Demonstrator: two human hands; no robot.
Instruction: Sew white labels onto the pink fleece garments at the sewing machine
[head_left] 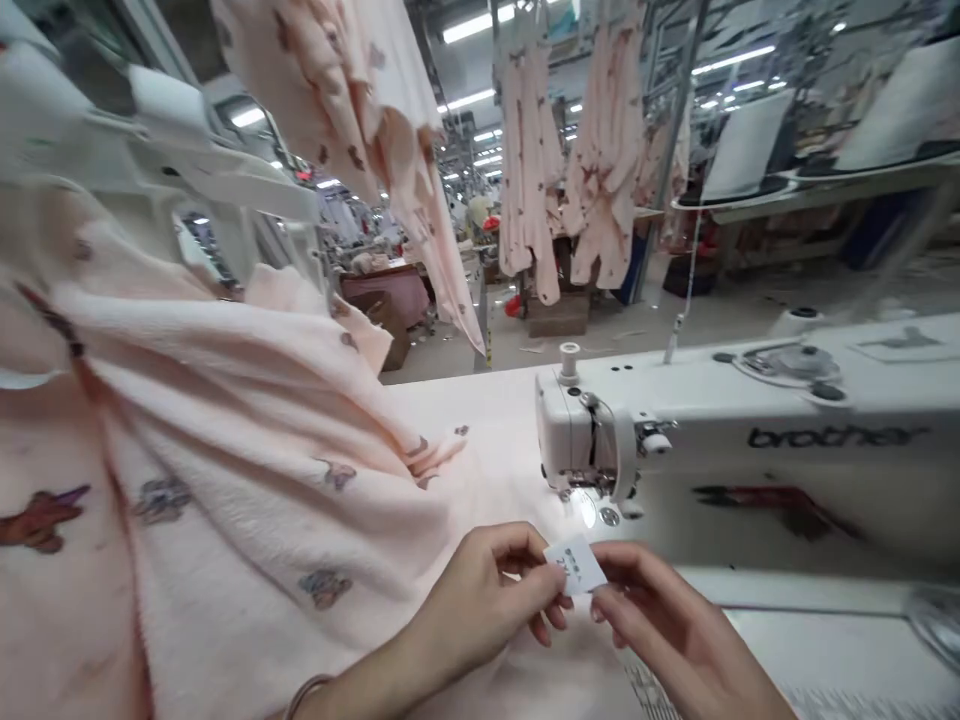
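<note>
A small white clothing label (577,563) with dark printing is held up in front of the sewing machine (577,430). My left hand (491,595) pinches its left edge between thumb and forefinger, the other fingers curled beneath. At the label's right edge, my right hand (660,610) has its thumb and fingertips closed around the corner. Pale pink fleece fabric (262,480) with printed animal figures spreads over the left side and runs under my hands towards the lit needle area. Some of the cloth below the wrists is hidden by my hands.
Tweezers or snips with red handles (780,500) lie by the machine arm. More pink garments (600,170) hang behind, and one pink piece (375,110) hangs close overhead. White thread cones (746,145) stand at the upper right. White hangers (217,170) crowd the left.
</note>
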